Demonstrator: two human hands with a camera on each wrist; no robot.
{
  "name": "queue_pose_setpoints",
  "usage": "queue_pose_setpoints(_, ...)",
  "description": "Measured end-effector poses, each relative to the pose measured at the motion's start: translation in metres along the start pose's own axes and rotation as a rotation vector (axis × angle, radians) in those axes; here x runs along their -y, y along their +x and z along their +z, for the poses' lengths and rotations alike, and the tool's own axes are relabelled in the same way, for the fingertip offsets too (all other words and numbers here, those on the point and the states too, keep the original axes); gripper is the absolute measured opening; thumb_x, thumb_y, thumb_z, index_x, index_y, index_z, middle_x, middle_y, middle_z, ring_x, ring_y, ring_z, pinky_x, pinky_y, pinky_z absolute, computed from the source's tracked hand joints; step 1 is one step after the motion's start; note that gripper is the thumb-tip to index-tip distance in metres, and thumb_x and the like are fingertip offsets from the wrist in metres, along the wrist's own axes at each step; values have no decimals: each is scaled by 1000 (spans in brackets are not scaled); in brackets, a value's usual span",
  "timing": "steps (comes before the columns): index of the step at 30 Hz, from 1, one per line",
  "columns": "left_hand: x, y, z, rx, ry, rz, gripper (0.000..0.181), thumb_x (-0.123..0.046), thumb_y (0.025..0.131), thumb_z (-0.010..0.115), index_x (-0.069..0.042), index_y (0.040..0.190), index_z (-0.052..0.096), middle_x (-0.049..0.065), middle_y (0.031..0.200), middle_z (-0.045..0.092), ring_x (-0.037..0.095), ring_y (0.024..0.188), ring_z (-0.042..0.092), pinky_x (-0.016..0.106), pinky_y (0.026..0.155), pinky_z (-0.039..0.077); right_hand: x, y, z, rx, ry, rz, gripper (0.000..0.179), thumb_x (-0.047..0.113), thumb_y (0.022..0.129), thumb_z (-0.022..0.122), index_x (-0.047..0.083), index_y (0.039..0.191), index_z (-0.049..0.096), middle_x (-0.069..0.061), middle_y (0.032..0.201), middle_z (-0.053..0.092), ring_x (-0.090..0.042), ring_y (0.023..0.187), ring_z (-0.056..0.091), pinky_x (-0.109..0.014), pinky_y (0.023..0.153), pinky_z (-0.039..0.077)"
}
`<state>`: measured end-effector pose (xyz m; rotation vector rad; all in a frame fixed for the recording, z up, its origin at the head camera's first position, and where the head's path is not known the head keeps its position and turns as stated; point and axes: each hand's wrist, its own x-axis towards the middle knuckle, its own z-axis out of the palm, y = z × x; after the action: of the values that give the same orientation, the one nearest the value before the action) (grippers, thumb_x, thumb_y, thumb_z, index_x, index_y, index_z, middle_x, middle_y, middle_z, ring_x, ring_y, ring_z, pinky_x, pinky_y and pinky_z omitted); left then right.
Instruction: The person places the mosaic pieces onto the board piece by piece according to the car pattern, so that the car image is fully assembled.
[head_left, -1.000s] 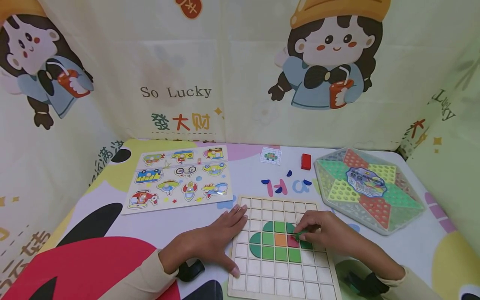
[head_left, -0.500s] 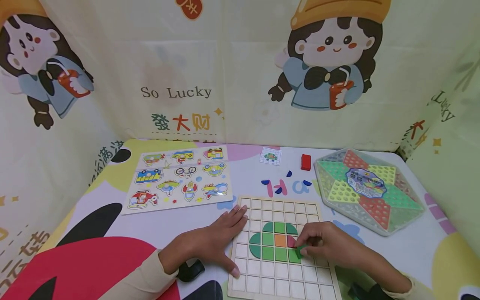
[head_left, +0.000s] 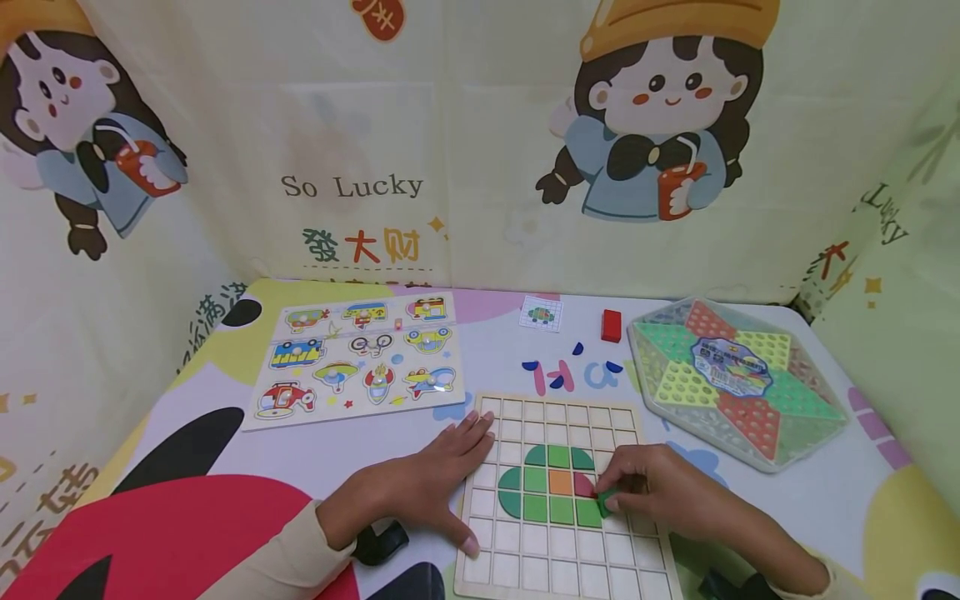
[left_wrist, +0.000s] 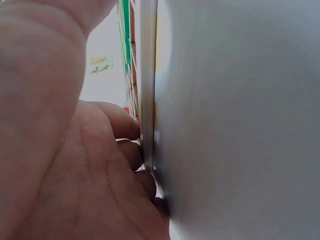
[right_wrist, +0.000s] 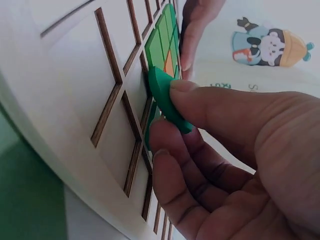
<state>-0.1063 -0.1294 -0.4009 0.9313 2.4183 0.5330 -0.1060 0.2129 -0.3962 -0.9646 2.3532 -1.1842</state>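
A wooden grid board [head_left: 510, 568] lies in front of me, with light-green squares [head_left: 535, 507], dark-green rounded pieces [head_left: 510, 502], an orange square [head_left: 560, 482] and a red piece [head_left: 582, 484] set in its cells. My left hand [head_left: 420, 487] rests along the board's left side, fingers spread, thumb near the lower edge. Between thumb and fingers, my right hand [head_left: 656, 483] pinches a dark-green piece with a curved edge [right_wrist: 167, 97]. The piece is tilted close over the grid, beside the lowest row's right-hand green square. The fingertips partly hide the cells there.
Behind the board lie several small blue pieces [head_left: 557, 382], a red block [head_left: 611, 326] and a pattern card [head_left: 541, 313]. A vehicle puzzle [head_left: 360, 358] is at the left; a hexagonal Chinese checkers set [head_left: 738, 379] stands at the right. A printed curtain [head_left: 487, 150] closes off the back.
My right hand has moved the green piece toward me, from beside the red piece to the lowest green row's right end. The left hand stays put.
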Motion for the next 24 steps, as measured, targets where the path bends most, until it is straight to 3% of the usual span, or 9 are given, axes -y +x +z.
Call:
queue_pose_setpoints(3, 0, 0, 0, -1, 7, -3, 123, -65, 67, 77, -12, 157, 12, 0, 163, -7, 19, 147, -11, 47, 117, 3, 2, -1, 1, 14, 11, 42, 8, 15, 88, 74, 15, 96, 73, 9, 92, 66, -5, 78, 60, -24, 65, 52)
queue_pose_setpoints(13, 0, 0, 0, 3, 3, 0, 123, -66, 68, 76, -13, 157, 11, 0, 163, -7, 20, 147, -12, 48, 116, 2, 4, -1, 4, -4, -72, -10, 9, 17, 88, 74, 18, 96, 74, 11, 94, 63, -4, 78, 55, -23, 62, 49)
queue_pose_setpoints(17, 1, 0, 1, 0, -2, 4, 123, -65, 68, 77, -12, 157, 11, 1, 163, -7, 20, 147, -12, 48, 116, 2, 6, -1, 4, 1, -39, 2, 11, 15, 88, 73, 16, 99, 73, 9, 97, 65, -5, 80, 57, -23, 64, 51)
queue_pose_setpoints(24, 1, 0, 1, -2, -9, 1, 123, -65, 68, 77, -13, 157, 11, 0, 163, -8, 20, 146, -13, 48, 116, 2, 5, 0, 3, 24, 33, -44, 12, 11, 91, 69, 12, 103, 70, 3, 100, 69, -7, 81, 63, -26, 67, 54)
